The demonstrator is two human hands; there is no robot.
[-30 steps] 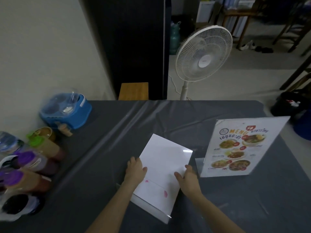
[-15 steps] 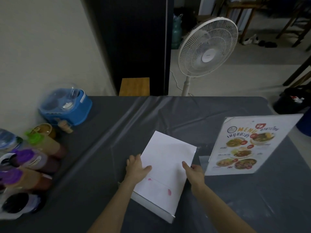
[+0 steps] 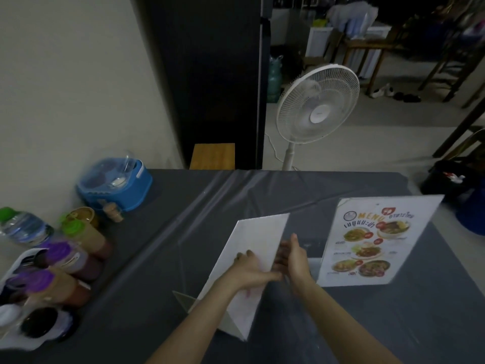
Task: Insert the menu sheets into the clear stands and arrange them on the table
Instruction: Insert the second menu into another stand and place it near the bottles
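Note:
A clear stand holding a menu sheet (image 3: 258, 236), its blank white back toward me, is tilted up off the grey table (image 3: 301, 198) near the middle. My left hand (image 3: 250, 269) presses on its near face, and my right hand (image 3: 295, 258) holds its right edge, fingers behind the sheet. To the right, a second clear stand (image 3: 372, 240) stands upright with a colourful food menu facing me.
Sauce bottles with purple and green caps (image 3: 68, 256) lie along the left edge beside a water bottle (image 3: 21, 227). A blue condiment caddy (image 3: 115, 183) sits at the back left. A white pedestal fan (image 3: 316, 111) stands behind the table.
The white-backed stand was lying flat under both hands; now it is raised and turned up on edge. My right hand moved up along its right side. The head view shifted upward.

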